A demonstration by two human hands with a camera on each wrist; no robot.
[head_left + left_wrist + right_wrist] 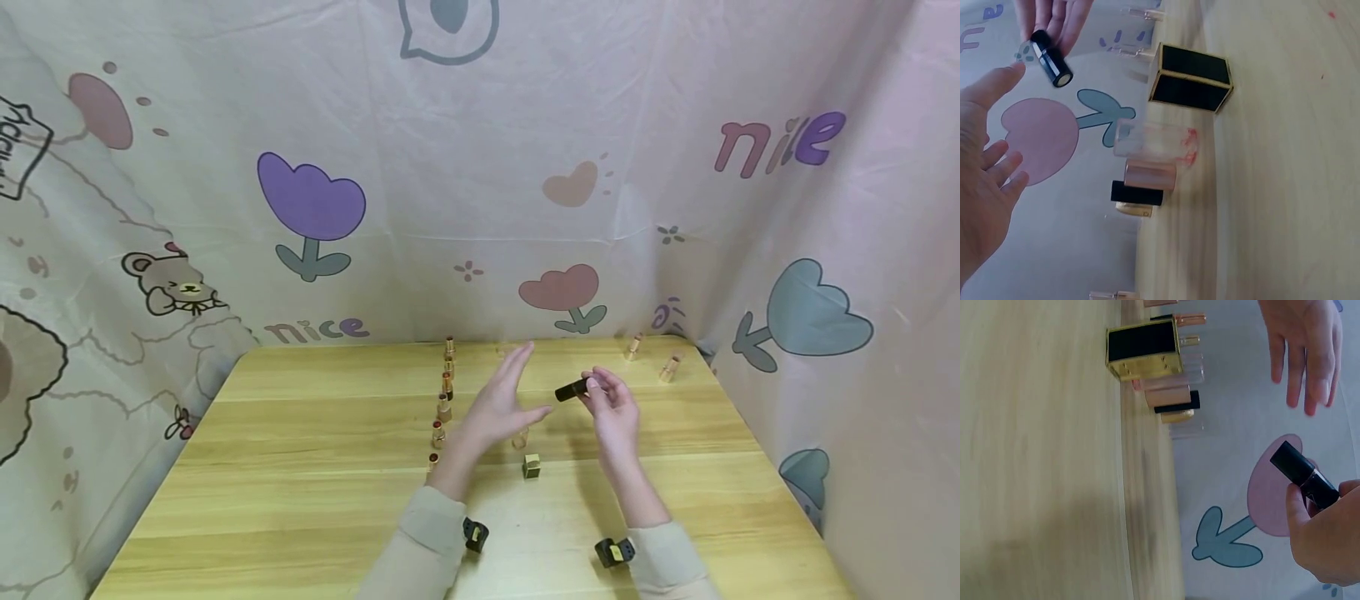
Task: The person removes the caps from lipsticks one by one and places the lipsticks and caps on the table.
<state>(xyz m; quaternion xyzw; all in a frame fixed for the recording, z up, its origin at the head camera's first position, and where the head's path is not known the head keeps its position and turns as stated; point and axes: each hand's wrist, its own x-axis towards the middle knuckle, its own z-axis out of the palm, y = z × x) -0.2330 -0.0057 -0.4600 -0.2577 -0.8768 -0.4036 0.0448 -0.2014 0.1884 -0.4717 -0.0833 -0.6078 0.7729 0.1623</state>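
Observation:
Above the table my right hand pinches a black lipstick tube between thumb and fingers, its free end pointing left. My left hand is held up just left of the tube, thumb and fingers spread, holding nothing. In the left wrist view the tube has a pale round end, apart from the left fingers. Below the hands stands a square black cap with gold edges. Behind it comes a clear cap, then a pink cap, a black cap and a gold piece.
Left of the left arm, several uncapped lipsticks stand in a row running from front to back. At the back right stand two more lipsticks, one paler and one farther back. A printed curtain hangs behind the wooden table.

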